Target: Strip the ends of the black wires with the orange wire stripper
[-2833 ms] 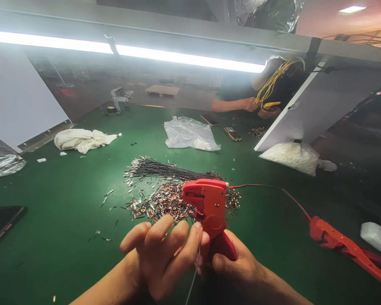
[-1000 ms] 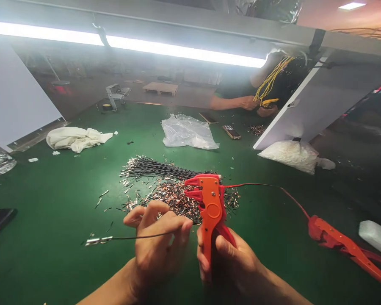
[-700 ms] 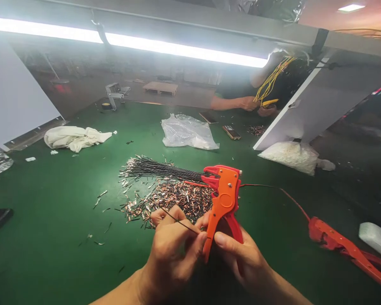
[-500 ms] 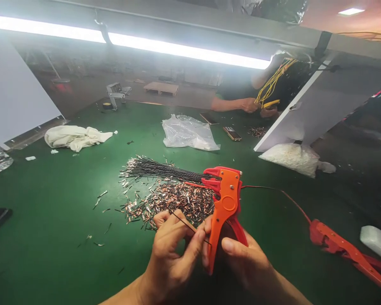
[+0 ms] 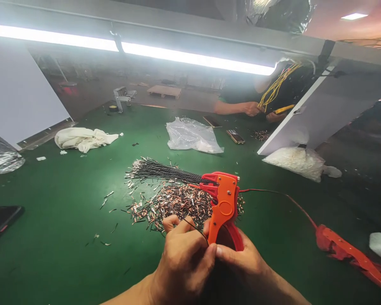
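Observation:
My right hand [image 5: 241, 264] is closed round the handles of an orange wire stripper [image 5: 222, 203], held upright with its jaws pointing left. My left hand [image 5: 184, 260] is pinched on a thin black wire [image 5: 193, 226] that runs up from between its fingers beside the stripper's handle. The two hands touch at the thumbs. Just beyond them a bundle of black wires [image 5: 165, 169] lies on the green table [image 5: 60, 212], next to a heap of cut copper-ended wire bits [image 5: 174, 203].
A second red tool [image 5: 346, 252] with a red wire lies at the right. A clear plastic bag [image 5: 192, 135], a white cloth [image 5: 82, 139], a bag of white parts [image 5: 296, 161] and a phone [image 5: 0, 218] lie around. A co-worker's hands [image 5: 254, 109] hold yellow wires at the far side.
My left hand swung the black wire from pointing left to upright and drew in against my right hand. The stripper tilted right, then came back upright.

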Demonstrator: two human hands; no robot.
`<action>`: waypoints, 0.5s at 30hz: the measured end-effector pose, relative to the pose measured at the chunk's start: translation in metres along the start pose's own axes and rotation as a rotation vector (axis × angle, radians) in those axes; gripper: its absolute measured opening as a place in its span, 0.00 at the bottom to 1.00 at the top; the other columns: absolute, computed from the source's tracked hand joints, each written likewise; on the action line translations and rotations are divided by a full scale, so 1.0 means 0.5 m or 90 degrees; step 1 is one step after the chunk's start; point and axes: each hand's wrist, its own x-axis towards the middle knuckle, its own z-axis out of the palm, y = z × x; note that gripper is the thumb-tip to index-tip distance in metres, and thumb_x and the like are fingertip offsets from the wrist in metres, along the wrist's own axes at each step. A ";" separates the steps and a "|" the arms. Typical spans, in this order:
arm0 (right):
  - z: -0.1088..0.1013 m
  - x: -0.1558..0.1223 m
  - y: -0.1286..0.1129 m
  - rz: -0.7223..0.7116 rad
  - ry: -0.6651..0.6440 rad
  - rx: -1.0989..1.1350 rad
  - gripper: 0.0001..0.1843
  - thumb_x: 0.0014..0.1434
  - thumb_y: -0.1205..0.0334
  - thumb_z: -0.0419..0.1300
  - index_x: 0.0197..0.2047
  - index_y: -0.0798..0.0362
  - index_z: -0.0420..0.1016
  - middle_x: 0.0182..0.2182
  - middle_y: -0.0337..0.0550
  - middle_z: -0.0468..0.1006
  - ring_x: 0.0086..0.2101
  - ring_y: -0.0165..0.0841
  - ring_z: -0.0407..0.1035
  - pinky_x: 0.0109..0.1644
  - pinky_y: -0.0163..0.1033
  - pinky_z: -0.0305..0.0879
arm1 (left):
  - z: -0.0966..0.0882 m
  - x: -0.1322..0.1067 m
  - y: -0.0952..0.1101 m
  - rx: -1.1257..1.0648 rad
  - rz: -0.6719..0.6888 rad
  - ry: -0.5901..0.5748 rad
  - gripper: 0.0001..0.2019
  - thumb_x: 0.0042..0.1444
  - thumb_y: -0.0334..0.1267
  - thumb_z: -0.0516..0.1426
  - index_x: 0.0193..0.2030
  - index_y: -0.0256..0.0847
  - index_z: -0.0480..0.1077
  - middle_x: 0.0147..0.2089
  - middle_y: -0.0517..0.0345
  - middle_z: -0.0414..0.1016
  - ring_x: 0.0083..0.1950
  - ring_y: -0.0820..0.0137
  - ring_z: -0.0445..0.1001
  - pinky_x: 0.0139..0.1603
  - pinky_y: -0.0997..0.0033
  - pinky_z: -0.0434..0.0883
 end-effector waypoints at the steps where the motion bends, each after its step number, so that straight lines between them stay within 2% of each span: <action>1: 0.001 0.001 0.001 0.006 -0.012 0.005 0.19 0.52 0.54 0.69 0.44 0.51 0.74 0.35 0.40 0.73 0.37 0.34 0.67 0.44 0.38 0.63 | -0.001 -0.001 0.000 0.010 0.011 -0.003 0.10 0.55 0.24 0.52 0.25 0.40 0.60 0.21 0.65 0.63 0.27 0.72 0.61 0.37 0.63 0.52; 6: 0.003 0.009 0.001 0.010 -0.060 0.031 0.18 0.51 0.54 0.70 0.42 0.53 0.73 0.32 0.39 0.71 0.33 0.31 0.64 0.39 0.35 0.61 | -0.003 -0.003 -0.004 0.045 0.053 -0.040 0.11 0.55 0.24 0.51 0.25 0.41 0.60 0.19 0.64 0.59 0.26 0.70 0.59 0.35 0.62 0.51; 15: 0.012 0.009 -0.003 0.053 -0.104 0.106 0.17 0.51 0.55 0.69 0.40 0.55 0.73 0.30 0.39 0.68 0.31 0.30 0.62 0.38 0.34 0.59 | 0.004 -0.006 -0.011 0.045 0.092 -0.001 0.11 0.52 0.21 0.52 0.27 0.41 0.58 0.19 0.66 0.59 0.25 0.71 0.57 0.35 0.63 0.49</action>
